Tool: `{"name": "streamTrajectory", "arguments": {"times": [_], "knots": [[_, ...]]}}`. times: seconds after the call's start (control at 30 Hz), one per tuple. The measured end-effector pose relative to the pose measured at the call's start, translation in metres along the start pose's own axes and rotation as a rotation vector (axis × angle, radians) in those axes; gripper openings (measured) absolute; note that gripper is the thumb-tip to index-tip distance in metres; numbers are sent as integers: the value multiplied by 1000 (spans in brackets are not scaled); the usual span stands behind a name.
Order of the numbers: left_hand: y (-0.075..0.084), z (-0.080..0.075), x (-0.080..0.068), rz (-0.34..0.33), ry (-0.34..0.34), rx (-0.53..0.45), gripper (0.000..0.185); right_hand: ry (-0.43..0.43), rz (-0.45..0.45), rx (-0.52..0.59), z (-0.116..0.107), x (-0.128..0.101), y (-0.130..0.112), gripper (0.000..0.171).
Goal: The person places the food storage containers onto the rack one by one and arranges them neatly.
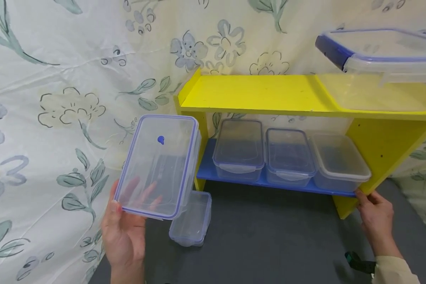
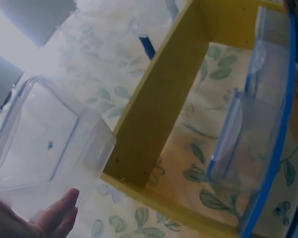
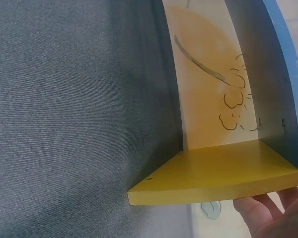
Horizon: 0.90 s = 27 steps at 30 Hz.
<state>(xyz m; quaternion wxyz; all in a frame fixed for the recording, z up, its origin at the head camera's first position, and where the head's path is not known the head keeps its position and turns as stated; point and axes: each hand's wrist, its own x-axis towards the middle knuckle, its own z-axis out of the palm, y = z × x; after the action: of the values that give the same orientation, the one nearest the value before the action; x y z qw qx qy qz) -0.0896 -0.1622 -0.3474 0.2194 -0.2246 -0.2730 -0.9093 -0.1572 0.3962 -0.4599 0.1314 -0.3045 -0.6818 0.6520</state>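
Left hand (image 1: 122, 232) grips a clear lidded container (image 1: 159, 165), tilted, by its lower edge, left of the yellow shelf (image 1: 255, 92).
Thumb on the lid, fingers curled beneath. The right hand (image 1: 376, 217) touches the shelf's right side panel at the bottom front corner, fingers bent around it. Three containers (image 1: 239, 148) sit in a row on the blue lower board (image 1: 206, 167), one on the grey floor (image 1: 269, 236) below the held one, one large on top (image 1: 383, 51); bare floor lies in front.
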Motion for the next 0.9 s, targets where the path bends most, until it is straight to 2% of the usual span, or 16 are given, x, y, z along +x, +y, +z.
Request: {"name": "streamTrajectory", "arguments": {"times": [0.17,0.4,0.63,0.8,0.9], "knots": [[-8,11,5,14,-25,35,42,12,-13,-21,0,-2,1,63],[-22,22,8,74,-35,73,41,18,-34,-49,3,0,1,60],[-33,27,10,73,-93,56,44,2,-44,-70,4,-1,-1,61],[-37,35,14,77,-71,65,44,-23,-53,-49,2,-2,-2,62],[-40,40,17,71,-23,94,45,-24,-58,-36,1,-3,0,63]]}}
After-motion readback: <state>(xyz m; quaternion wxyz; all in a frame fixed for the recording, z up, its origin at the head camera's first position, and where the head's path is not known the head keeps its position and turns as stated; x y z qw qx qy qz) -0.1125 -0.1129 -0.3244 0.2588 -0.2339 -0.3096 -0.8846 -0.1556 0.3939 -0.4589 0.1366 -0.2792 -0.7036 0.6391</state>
